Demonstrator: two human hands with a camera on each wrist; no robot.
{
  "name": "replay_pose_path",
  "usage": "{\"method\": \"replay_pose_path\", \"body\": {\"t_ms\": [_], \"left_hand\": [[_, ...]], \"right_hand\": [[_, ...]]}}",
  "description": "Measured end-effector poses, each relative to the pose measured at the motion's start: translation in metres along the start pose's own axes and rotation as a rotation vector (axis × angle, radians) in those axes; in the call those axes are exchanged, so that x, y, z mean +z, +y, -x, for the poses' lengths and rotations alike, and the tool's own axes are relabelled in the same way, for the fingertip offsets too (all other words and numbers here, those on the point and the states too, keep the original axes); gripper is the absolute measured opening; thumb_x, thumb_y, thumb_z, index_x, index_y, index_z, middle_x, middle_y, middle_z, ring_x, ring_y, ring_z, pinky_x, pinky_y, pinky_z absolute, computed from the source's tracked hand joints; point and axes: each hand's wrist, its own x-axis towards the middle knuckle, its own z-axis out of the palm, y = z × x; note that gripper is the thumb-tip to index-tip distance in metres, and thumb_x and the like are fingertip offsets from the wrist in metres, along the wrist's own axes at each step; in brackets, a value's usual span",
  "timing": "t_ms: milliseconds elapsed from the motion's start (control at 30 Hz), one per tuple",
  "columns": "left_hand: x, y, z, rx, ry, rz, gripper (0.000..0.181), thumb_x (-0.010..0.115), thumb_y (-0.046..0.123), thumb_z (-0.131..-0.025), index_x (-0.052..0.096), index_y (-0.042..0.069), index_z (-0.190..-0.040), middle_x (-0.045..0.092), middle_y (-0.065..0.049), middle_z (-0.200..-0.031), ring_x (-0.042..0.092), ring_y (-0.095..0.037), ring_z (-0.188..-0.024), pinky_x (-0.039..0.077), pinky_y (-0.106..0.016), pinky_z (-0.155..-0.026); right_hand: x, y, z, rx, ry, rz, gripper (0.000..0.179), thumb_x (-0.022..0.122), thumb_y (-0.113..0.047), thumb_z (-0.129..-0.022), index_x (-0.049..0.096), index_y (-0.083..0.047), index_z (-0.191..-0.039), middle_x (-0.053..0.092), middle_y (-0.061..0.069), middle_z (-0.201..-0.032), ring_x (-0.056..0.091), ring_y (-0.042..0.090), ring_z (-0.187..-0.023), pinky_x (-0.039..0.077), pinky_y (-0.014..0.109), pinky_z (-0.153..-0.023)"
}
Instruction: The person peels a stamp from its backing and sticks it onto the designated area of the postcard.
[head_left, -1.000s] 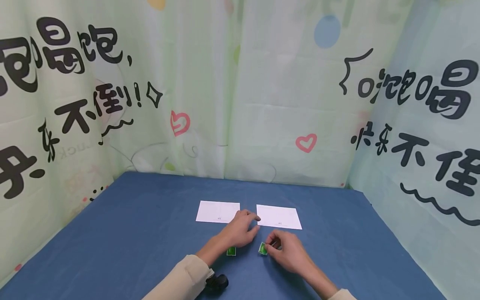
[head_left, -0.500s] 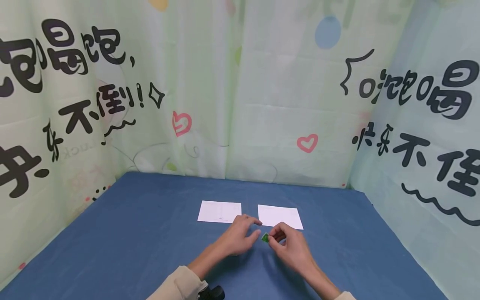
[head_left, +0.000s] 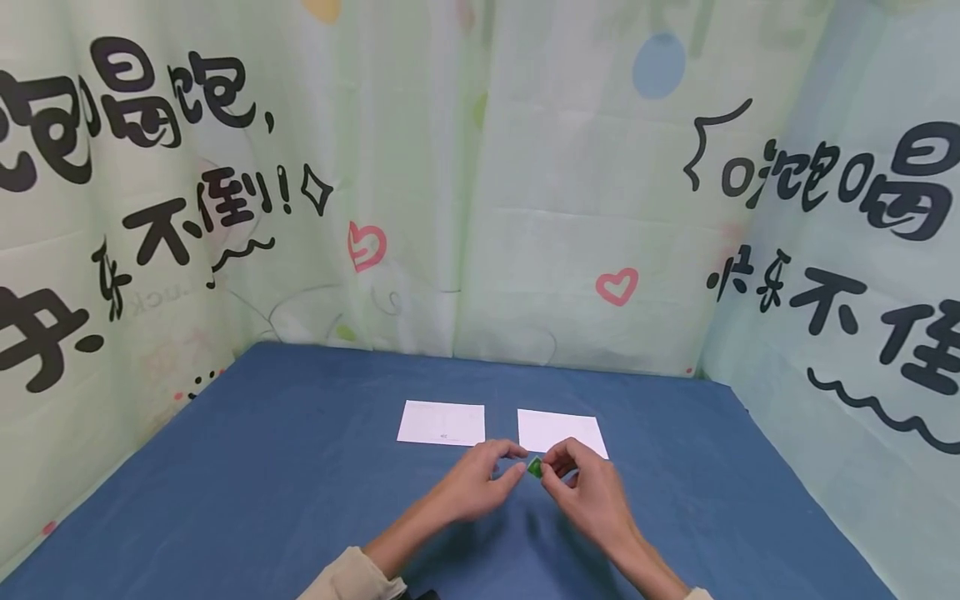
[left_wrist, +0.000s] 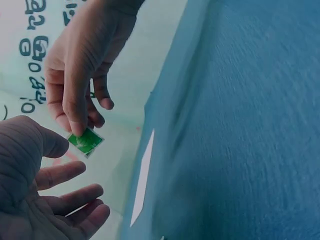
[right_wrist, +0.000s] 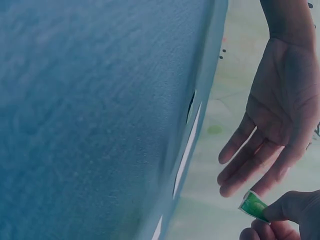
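A small green stamp (head_left: 535, 467) with a pale border is pinched between the thumb and index finger of my right hand (head_left: 588, 492), raised over the blue table. Its green face shows in the left wrist view, where the stamp (left_wrist: 86, 142) hangs below the right fingertips. My left hand (head_left: 483, 483) is just to the left, fingers loosely extended and spread, holding nothing. Its fingertips come close to the stamp (right_wrist: 254, 205) in the right wrist view. Just beyond the hands lie two white cards, the left card (head_left: 441, 422) and the right card (head_left: 558, 429), partly behind my right fingers.
Blue cloth (head_left: 315, 467) covers the table. Printed pale curtains (head_left: 525, 208) stand around its back and sides. A thin dark sliver (right_wrist: 191, 106) shows on the table beside a card in the right wrist view. Black gear at my left wrist just enters the head view.
My right hand has lifted the stamp off the table and carried it forward, closer to the left fingers. A second green stamp, seen earlier beside my left forearm, is hidden in the head view.
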Motion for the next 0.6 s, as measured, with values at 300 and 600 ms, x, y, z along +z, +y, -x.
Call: {"method": "replay_pose_path", "body": {"t_ms": [300,600], "left_hand": [[-0.005,0.007,0.006,-0.07,-0.007,0.124,0.035,0.055,0.025,-0.106,0.065,-0.001,-0.127,0.07,-0.011,-0.121,0.064,-0.029,-0.117,0.052,-0.046,-0.096],[-0.008,0.013,0.009,-0.088,-0.036,0.153,0.028,0.057,0.025,-0.105,0.071,0.004,-0.118,0.072,-0.005,-0.108,0.066,-0.028,-0.107,0.052,-0.045,-0.091]], "right_hand": [[-0.005,-0.005,0.001,-0.063,0.075,0.096,0.018,0.077,0.0,-0.082,0.067,-0.015,-0.086,0.063,-0.009,-0.078,0.06,0.003,-0.07,0.054,0.033,-0.064],[-0.006,-0.006,0.002,-0.119,0.131,0.173,0.019,0.078,-0.001,-0.082,0.066,-0.014,-0.087,0.063,-0.007,-0.081,0.065,0.013,-0.072,0.054,0.032,-0.065]]}}
